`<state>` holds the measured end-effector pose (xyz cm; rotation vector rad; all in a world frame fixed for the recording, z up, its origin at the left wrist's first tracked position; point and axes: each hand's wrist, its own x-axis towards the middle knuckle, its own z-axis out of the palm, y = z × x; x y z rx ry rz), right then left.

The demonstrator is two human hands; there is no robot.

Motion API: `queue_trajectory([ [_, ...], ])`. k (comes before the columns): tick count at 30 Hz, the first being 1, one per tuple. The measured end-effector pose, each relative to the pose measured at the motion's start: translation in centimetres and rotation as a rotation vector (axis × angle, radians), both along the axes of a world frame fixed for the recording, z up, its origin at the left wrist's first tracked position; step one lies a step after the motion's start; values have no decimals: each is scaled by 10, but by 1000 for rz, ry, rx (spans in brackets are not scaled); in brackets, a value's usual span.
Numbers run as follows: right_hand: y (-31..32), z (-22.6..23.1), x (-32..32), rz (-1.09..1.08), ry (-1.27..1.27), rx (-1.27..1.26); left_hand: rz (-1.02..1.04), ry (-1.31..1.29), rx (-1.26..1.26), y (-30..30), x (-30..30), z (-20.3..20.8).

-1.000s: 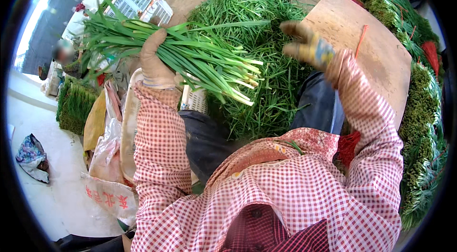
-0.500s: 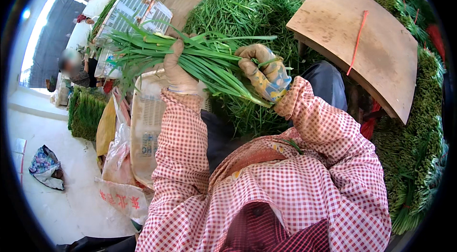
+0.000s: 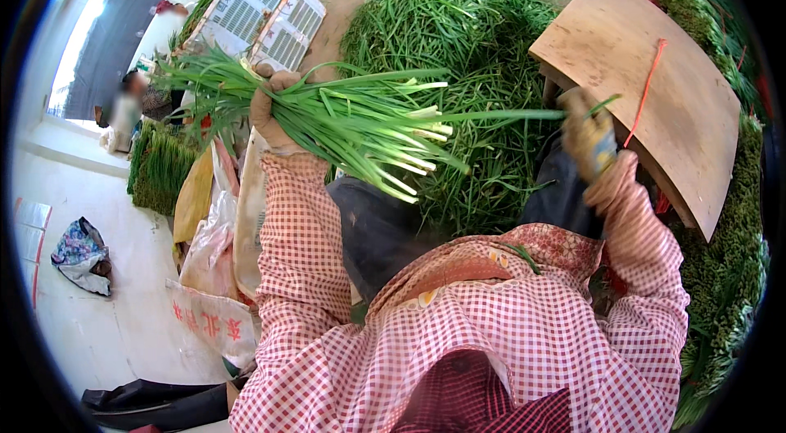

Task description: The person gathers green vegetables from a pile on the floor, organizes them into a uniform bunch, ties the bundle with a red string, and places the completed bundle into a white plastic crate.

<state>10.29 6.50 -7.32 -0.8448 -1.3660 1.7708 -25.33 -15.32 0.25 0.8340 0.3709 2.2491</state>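
Observation:
My left hand [image 3: 272, 105], in a tan work glove, is closed round a bunch of garlic chives [image 3: 352, 118]. Their pale cut ends fan out to the right, and the leafy tips hang left. My right hand [image 3: 588, 138], in a patterned glove and blurred by motion, is off to the right of the bunch. A long green chive leaf [image 3: 516, 115] runs level from the bunch into its fingers, its tip poking out beyond them. Under and beyond the bunch lies a big heap of loose green leaves [image 3: 434, 24].
A wooden board table [image 3: 647, 97] with a red tie [image 3: 647, 89] stands at right. Stacked green bundles [image 3: 712, 286] line the far right side. At left are white crates [image 3: 246, 3], sacks [image 3: 214, 249], upright bundles [image 3: 160, 167] and a distant person [image 3: 131, 105].
My right hand has moved away rightward from the bunch, drawing a long leaf with it. The bunch's pale ends now show. My left hand has shifted slightly left, still gripping.

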Motion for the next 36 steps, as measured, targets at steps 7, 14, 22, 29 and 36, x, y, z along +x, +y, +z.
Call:
queue_trajectory([
  [7, -8, 59, -53, 479, -225, 730, -143, 42, 56, 17, 39, 4],
  [14, -32, 46, -109, 742, -372, 698, -54, 125, -48, 27, 52, -1],
  [22, 27, -75, -69, 501, -650, 625, -366, 91, -12, -21, 14, 35],
  [29, -30, 2, -79, 747, 138, -161, -430, -11, 77, -14, 12, 15],
  [36, -63, -32, -102, 699, 292, -75, -262, -55, -30, -5, -10, -6],
])
